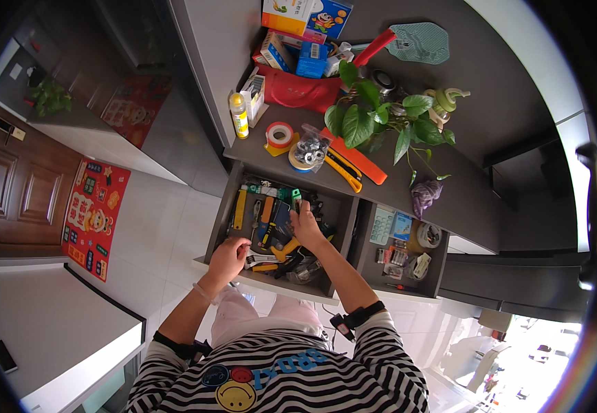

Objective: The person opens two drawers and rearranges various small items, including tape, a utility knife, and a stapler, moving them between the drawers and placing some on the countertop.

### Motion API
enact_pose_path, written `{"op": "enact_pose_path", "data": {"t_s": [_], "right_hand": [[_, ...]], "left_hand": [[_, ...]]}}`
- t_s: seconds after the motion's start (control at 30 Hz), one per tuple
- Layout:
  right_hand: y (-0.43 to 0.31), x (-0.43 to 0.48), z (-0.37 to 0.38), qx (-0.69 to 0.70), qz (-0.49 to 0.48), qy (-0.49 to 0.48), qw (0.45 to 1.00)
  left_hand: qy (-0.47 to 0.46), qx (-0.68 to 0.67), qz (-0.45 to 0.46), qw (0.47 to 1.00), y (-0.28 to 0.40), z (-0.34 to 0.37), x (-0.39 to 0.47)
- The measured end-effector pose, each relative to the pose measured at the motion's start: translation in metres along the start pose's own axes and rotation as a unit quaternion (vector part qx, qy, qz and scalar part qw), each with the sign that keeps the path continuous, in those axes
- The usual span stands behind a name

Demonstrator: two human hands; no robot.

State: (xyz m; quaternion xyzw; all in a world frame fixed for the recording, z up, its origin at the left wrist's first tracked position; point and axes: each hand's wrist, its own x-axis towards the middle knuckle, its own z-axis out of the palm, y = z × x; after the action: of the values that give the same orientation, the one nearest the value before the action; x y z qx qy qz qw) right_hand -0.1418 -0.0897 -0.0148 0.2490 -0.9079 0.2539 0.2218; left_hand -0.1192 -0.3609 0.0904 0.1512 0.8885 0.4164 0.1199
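An open drawer [347, 222] full of hand tools lies before me. Over its middle, my right hand [307, 225] grips a small green object [296, 194], perhaps a utility knife, partly covered by the fingers. My left hand [229, 258] hovers at the front left corner with curled fingers; whether it pinches anything is hidden. Close to it are a metal wrench [263, 259] and a screwdriver [255, 214]. A yellow utility knife [239, 209], an orange-handled tool [266, 209] and a yellow-and-black screwdriver [267, 235] lie farther in. Below my right hand sits a yellow-handled tool [285, 250].
A second open drawer [365, 258] on the right holds batteries [392, 255] and tape rolls [428, 235]. On the countertop [291, 114] stand a bag of metal washers [313, 147], a yellow box cutter [345, 170], a trailing plant [360, 126] and a red bag [298, 90].
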Motion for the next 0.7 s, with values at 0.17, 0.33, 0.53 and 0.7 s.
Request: {"op": "enact_pose_path", "data": {"t_s": [0.17, 0.33, 0.53, 0.7], "right_hand": [[-0.025, 0.025, -0.04, 0.027, 0.191, -0.097, 0.976], [-0.044, 0.062, -0.1, -0.086, 0.238, -0.178, 0.951], [0.008, 0.069, -0.145, -0.249, 0.167, -0.112, 0.948], [0.042, 0.075, -0.152, -0.306, 0.117, -0.118, 0.937]], "left_hand": [[-0.011, 0.002, 0.024, 1.0, -0.001, 0.001, 0.001], [-0.009, -0.008, 0.021, 1.0, -0.002, -0.001, -0.001], [0.0, 0.031, 0.05, 0.998, -0.002, 0.001, -0.002], [0.002, 0.035, 0.046, 0.998, 0.0, 0.002, -0.003]]}}
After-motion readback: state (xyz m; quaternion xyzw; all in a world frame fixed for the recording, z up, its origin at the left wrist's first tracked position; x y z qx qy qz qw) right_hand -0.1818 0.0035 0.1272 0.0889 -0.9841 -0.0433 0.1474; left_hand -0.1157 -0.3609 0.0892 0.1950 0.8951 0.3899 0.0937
